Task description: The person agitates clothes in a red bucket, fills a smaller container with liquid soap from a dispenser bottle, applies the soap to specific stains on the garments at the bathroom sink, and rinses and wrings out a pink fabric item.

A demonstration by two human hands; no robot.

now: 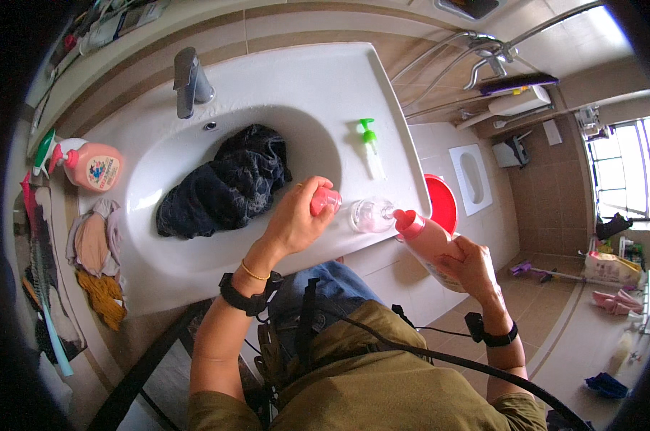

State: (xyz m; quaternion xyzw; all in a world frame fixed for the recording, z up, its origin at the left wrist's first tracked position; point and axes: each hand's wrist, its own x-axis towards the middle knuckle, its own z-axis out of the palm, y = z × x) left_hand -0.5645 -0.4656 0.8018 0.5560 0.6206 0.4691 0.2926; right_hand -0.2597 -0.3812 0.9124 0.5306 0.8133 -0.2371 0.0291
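Observation:
My left hand (pixel 295 221) grips a pink bottle cap (pixel 325 201) above the front rim of the white washbasin (pixel 314 64). In my right hand (pixel 469 266) is a pink plastic bottle (pixel 430 242), tilted so its open mouth meets the neck of a clear bottle (pixel 372 215). Some pinkish liquid shows inside the clear bottle, which is on the basin's right ledge near the front corner. Farther back on that ledge is a pump top (pixel 368 137) with a green head and a clear lower part. Bunched dark fabric (pixel 228 188) lies in the bowl.
A chrome faucet (pixel 191 83) rises at the basin's back. On the left are a pink pump bottle (pixel 96 167), a green-topped spray bottle (pixel 45 151) and crumpled cloths (pixel 96 237). A red bucket (pixel 442 204) stands beyond the right edge, near a squat toilet (pixel 471 178).

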